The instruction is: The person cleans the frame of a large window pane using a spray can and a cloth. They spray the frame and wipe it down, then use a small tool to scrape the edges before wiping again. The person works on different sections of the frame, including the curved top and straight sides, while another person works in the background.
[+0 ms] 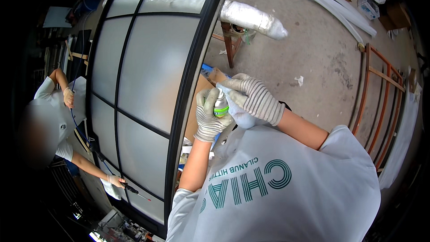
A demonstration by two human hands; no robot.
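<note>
My left hand (208, 118), in a striped work glove, is wrapped round a small spray can (221, 106) with a green band and a white top. Close beside it my right hand (257, 98), gloved the same way, grips a light blue cloth (244, 117) that hangs below the fingers near the can's top. Just left of both hands runs the black frame (189, 76) of a large panel with frosted glass panes (152, 69). My hands are apart from the frame's edge, as far as I can tell.
Across the panel a co-worker (67, 103) holds a hose-like line and a thin tool with a red tip (134, 191). A wrapped roll (253, 19) sticks out beneath the panel by a wooden leg (228, 45). An orange metal rack (378, 103) stands right; cardboard (192, 118) lies below my hands.
</note>
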